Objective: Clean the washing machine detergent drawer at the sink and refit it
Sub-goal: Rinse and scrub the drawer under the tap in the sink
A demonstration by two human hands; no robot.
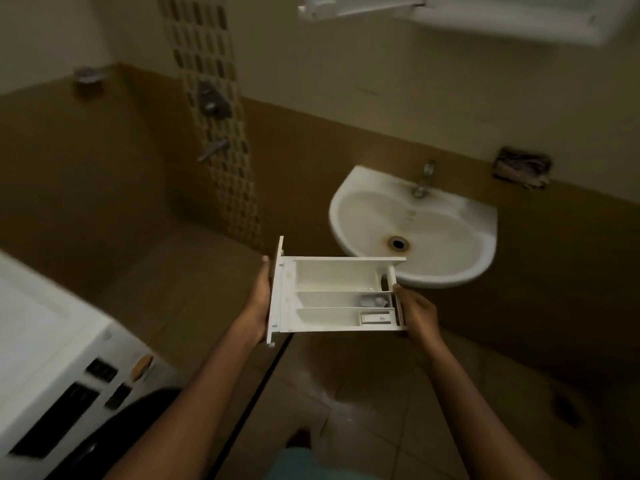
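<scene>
I carry the white detergent drawer (332, 294) level in the air, its three compartments facing up. My left hand (258, 303) grips its front panel at the left end. My right hand (417, 315) holds the rear end at the right, fingers curled round the edge. The drawer hangs just in front of and below the white wall sink (349, 202), whose near rim it overlaps. A metal tap (424, 180) stands at the sink's back edge, with the drain (397, 243) in the bowl. The white washing machine (52, 351) fills the lower left corner.
Shower fittings (213, 102) sit on a mosaic tile strip at the upper left. A soap holder (523, 168) hangs on the wall right of the sink. A white cabinet (485, 12) juts out overhead. Brown tiled floor lies below, with a floor drain (568, 408) at right.
</scene>
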